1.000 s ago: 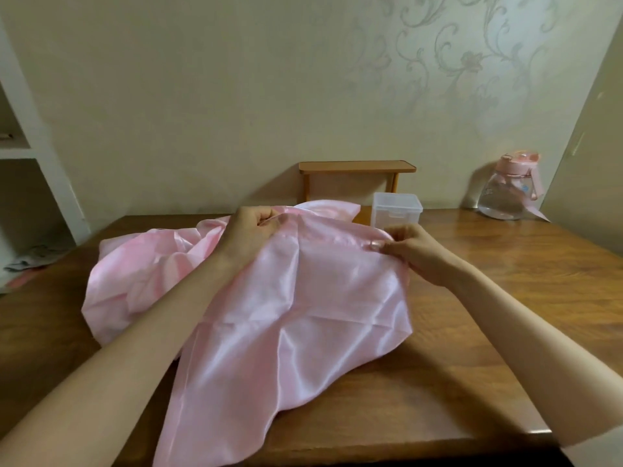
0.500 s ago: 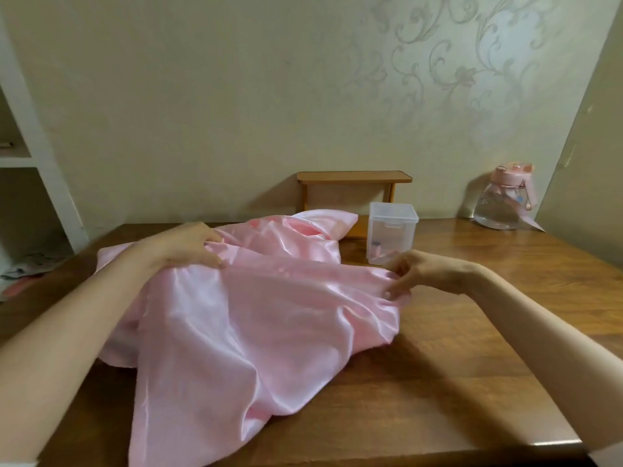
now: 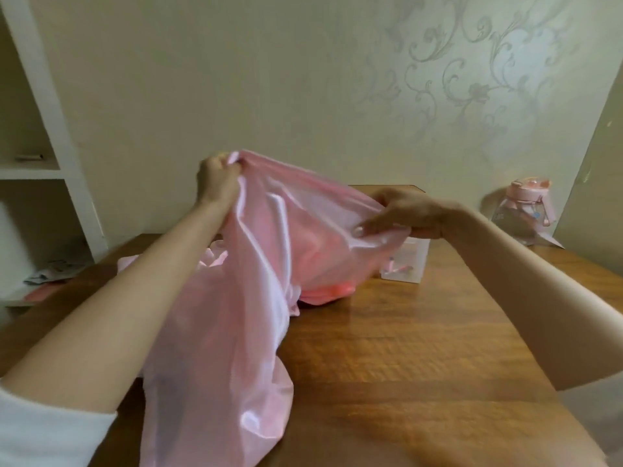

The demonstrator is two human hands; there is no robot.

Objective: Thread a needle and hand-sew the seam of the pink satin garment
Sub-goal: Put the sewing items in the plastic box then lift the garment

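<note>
The pink satin garment hangs lifted above the wooden table, its lower part draping down over the near edge. My left hand grips a bunched top edge of the fabric high up, fingers curled round it. My right hand holds the other end of that edge lower and to the right, fingers laid along the cloth with the thumb beneath. The cloth is stretched between both hands. No needle or thread can be made out.
A small clear plastic box stands on the table just behind and under my right hand, partly hidden. A pink-lidded water jug sits at the far right. White shelves stand at the left. A wooden stand is mostly hidden behind the fabric.
Both hands have raised the garment off the table. My left hand went up and right with a bunched edge; my right hand rose in front of the plastic box.
</note>
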